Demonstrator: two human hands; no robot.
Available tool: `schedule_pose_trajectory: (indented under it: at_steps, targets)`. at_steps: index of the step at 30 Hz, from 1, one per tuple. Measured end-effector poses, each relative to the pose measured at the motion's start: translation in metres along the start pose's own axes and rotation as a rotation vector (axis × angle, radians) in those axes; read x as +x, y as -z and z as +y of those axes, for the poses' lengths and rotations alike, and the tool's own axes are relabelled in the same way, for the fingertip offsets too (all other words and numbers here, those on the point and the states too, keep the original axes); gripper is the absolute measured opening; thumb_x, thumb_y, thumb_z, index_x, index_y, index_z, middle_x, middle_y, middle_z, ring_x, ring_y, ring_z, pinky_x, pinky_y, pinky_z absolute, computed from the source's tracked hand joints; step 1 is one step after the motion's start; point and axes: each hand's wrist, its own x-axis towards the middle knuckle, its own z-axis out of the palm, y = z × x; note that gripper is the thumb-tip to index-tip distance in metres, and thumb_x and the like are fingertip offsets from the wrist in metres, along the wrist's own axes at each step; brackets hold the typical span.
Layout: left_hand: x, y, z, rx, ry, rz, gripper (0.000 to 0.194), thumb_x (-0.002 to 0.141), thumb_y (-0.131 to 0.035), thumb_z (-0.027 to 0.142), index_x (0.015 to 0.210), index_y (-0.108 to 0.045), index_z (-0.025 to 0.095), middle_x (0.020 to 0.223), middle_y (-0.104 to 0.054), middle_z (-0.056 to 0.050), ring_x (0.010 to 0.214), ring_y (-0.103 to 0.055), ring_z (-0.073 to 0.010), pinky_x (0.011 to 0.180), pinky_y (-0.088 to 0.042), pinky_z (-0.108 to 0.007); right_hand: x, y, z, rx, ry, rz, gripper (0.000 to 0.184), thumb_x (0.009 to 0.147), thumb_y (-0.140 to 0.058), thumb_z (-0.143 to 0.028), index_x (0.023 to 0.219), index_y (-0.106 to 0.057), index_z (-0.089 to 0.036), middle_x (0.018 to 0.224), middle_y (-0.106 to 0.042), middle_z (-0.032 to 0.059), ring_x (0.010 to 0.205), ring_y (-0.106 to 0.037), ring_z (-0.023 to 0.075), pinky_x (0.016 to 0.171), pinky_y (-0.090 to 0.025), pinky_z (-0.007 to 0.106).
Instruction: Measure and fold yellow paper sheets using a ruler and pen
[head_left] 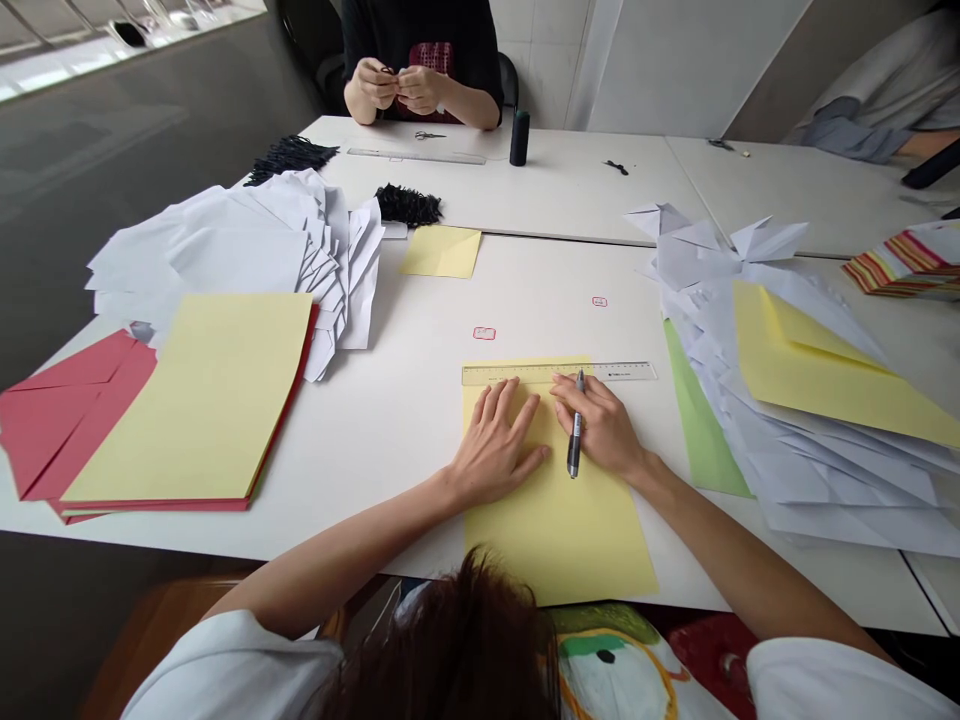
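Along the left edge of the white tabletop, red folded sheets lie under a yellow stack, which overhangs nothing on the near side and stands well apart from the person's hands. Beyond it, a pile of folded white paper spreads toward the far edge, near two black fringed bunches. A small yellow square lies just beside that pile.

At the far edge, a co-worker's hands pinch something small and dark, behind a steel ruler, scissors and a black thread spool.

At the centre, near the front edge, a yellow sheet lies under both of the person's hands, its lower end reaching that edge. The left hand rests flat on it, fingers spread and holding nothing. The right hand curls around a pen, its fingertips pressing a clear ruler laid across the sheet's upper part.

To the right, a green sheet slips from under a large white pile, which carries a folded yellow sheet. Striped paper sits near the right corner.
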Motion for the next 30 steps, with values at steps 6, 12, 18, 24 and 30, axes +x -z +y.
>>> schedule_pose_trajectory:
  at_steps: [6, 12, 18, 24, 30]
  targets:
    - [0.0003, -0.0009, 0.0008, 0.032, 0.055, -0.040, 0.078, 0.097, -0.045, 0.056, 0.158, -0.029, 0.011, 0.165, -0.017, -0.025, 0.155, -0.009, -0.0384, 0.124, -0.014, -0.060, 0.0018, -0.0022, 0.0012, -0.020, 0.036, -0.062, 0.032, 0.094, -0.050, -0.010, 0.120, -0.064, -0.021, 0.140, -0.062, 0.0123, 0.130, -0.057, 0.0279, 0.104, -0.055, 0.049]
    - [0.0001, -0.0006, 0.0021, 0.041, 0.095, -0.025, 0.080, 0.095, -0.047, 0.058, 0.157, -0.031, 0.010, 0.165, -0.013, -0.026, 0.155, -0.006, -0.0400, 0.123, -0.013, -0.061, 0.0025, -0.0014, 0.0007, -0.019, 0.028, -0.078, 0.034, 0.094, -0.049, -0.009, 0.123, -0.062, -0.020, 0.142, -0.060, 0.0129, 0.132, -0.055, 0.0285, 0.106, -0.054, 0.050]
    - [-0.0008, -0.0036, 0.0004, 0.042, 0.157, 0.001, 0.089, 0.091, -0.051, 0.064, 0.158, -0.031, 0.010, 0.165, -0.013, -0.026, 0.155, -0.004, -0.0431, 0.123, -0.011, -0.061, 0.0027, -0.0019, 0.0008, -0.020, 0.027, -0.078, 0.032, 0.094, -0.049, -0.009, 0.123, -0.062, -0.017, 0.141, -0.061, 0.0147, 0.133, -0.055, 0.0290, 0.107, -0.053, 0.049]
    - [-0.0012, -0.0037, 0.0005, 0.051, 0.161, -0.012, 0.089, 0.091, -0.050, 0.066, 0.158, -0.031, 0.010, 0.166, -0.011, -0.027, 0.155, -0.003, -0.0428, 0.123, -0.011, -0.061, 0.0029, -0.0021, 0.0004, -0.012, 0.015, -0.084, 0.035, 0.094, -0.049, -0.010, 0.126, -0.061, -0.016, 0.142, -0.060, 0.0149, 0.133, -0.054, 0.0291, 0.108, -0.053, 0.049]
    - [-0.0011, -0.0037, 0.0008, 0.052, 0.152, -0.012, 0.087, 0.092, -0.048, 0.066, 0.159, -0.030, 0.012, 0.166, -0.009, -0.026, 0.155, -0.002, -0.0426, 0.123, -0.011, -0.061, 0.0038, -0.0023, 0.0002, -0.013, 0.003, -0.077, 0.036, 0.094, -0.049, -0.011, 0.128, -0.060, -0.018, 0.142, -0.060, 0.0147, 0.133, -0.053, 0.0294, 0.109, -0.051, 0.051]
